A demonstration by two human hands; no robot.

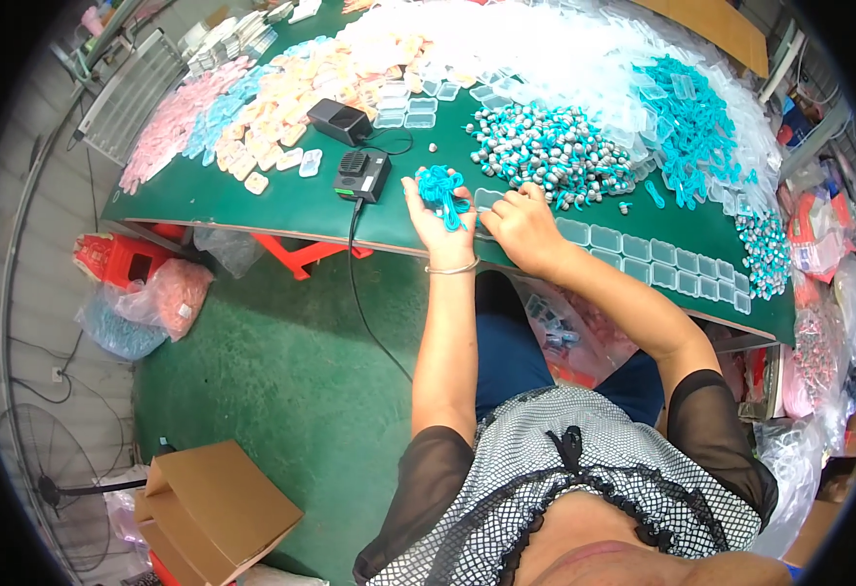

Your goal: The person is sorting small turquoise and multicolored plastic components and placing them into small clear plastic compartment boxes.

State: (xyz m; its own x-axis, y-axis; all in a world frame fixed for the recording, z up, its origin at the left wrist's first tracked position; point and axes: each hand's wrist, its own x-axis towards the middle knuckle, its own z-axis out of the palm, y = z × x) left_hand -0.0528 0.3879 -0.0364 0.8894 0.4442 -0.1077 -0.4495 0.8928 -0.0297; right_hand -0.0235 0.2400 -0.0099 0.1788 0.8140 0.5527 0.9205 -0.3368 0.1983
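Note:
A bundle of teal cord-like pieces (441,193) rests in my left hand (439,237), which is turned palm up near the table's front edge with its fingers curled around the bundle. Just to its right, my right hand (525,230) is closed, fingertips bent down beside a small clear plastic box (487,198); whatever those fingers pinch is hidden. Rows of open clear boxes (633,246) run along the front edge to the right. Behind my right hand is a heap of small silver-and-teal round pieces (550,156).
Two black devices (361,176), one cabled, stand left of my hands. Teal flat pieces (687,127) and many clear cases (535,44) cover the far right. Peach, blue and pink pieces (179,127) spread leftward. An open cardboard box (218,508) sits on the floor.

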